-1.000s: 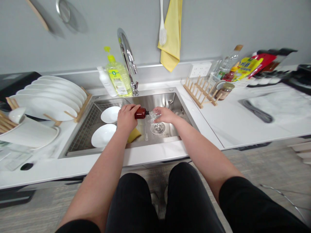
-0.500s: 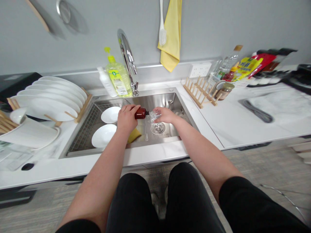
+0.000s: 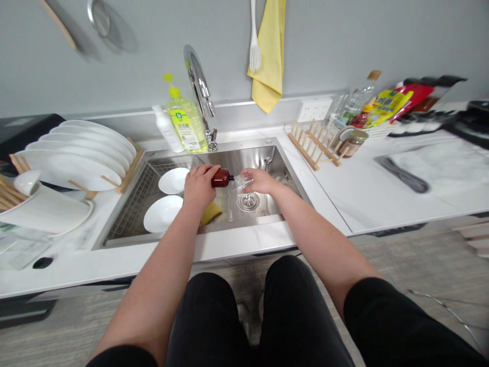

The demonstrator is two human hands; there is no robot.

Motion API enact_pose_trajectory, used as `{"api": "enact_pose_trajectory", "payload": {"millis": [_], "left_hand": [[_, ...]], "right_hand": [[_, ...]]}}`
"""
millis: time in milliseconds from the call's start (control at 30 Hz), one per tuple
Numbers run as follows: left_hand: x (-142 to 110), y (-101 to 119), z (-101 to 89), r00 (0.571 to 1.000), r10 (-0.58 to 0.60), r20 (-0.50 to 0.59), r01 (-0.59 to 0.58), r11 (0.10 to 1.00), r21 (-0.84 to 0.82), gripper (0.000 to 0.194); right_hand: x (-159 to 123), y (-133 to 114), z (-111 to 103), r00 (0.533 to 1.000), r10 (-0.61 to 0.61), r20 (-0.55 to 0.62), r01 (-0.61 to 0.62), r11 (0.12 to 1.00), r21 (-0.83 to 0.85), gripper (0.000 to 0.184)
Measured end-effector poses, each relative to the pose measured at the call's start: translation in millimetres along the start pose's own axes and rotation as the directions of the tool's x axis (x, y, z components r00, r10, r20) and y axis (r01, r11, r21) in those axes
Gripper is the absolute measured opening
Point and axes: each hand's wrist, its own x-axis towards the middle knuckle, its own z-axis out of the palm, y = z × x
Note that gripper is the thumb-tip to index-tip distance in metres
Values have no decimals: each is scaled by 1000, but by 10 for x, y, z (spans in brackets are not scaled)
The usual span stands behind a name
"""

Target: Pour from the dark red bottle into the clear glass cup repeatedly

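Observation:
Over the sink [image 3: 263,220], my left hand [image 3: 200,186] is wrapped round a dark red-brown bottle [image 3: 220,178]. The bottle lies tipped on its side, its black neck pointing right. My right hand [image 3: 260,181] holds a small clear glass [image 3: 243,181] close to that neck; whether the two touch I cannot tell. Behind my left hand a white bowl [image 3: 173,181] and a second white bowl [image 3: 163,214] rest on the left side of the sink. A yellow cloth [image 3: 211,213] shows beneath my left wrist, partly hidden. The drain [image 3: 248,202] lies below my right hand.
A chrome faucet [image 3: 197,86] rises at the back, beside a yellow-green soap bottle [image 3: 187,125] and a white bottle [image 3: 168,130]. White plates [image 3: 76,163] stand in a rack at left. To the right are a wooden rack [image 3: 315,145], a jar [image 3: 353,143] and bagged goods [image 3: 389,107].

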Motion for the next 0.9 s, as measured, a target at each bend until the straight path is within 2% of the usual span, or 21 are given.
{"api": "enact_pose_trajectory", "payload": {"millis": [600,900], "left_hand": [[-5,26,-24,1000,-14,24,14,1000,6,71],[-8,27,-21,1000,-20,14,20,1000,3,72]], "right_hand": [[34,69,21,1000,-28,-4,28,1000,-4,73],[15,25,-7,1000,-23,1,23,999,-25,73]]}}
